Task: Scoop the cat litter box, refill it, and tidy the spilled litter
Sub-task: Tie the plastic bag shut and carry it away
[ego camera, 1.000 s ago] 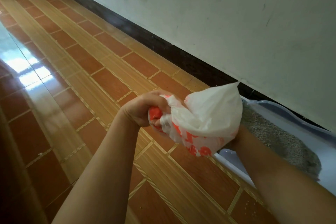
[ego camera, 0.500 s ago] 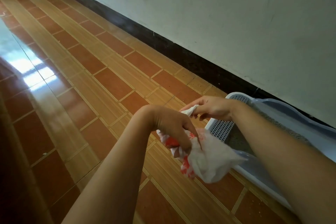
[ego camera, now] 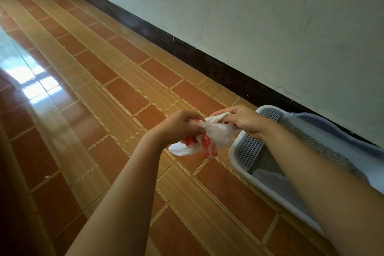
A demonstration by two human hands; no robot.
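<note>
Fingers [ego camera: 229,118]: both sets were curled, pinching the plastic bag [ego camera: 218,138]; left hand [ego camera: 181,128] at its red-printed end, right hand [ego camera: 244,120] at its white end.
Litter box [ego camera: 236,159]: lay on the floor [ego camera: 116,97] along the wall [ego camera: 270,27], just right of the bag, grey litter [ego camera: 307,141] inside.
Bag axis: ran left to right between the hands, beside the box's grated corner.
Nearer hand: right.

Litter box [ego camera: 234,151]: cut off by right edge, partly hidden behind right arm [ego camera: 332,183] | bag [ego camera: 218,134]: contents unseen, neck buried in left hand [ego camera: 178,127] and right hand [ego camera: 243,119]
</note>
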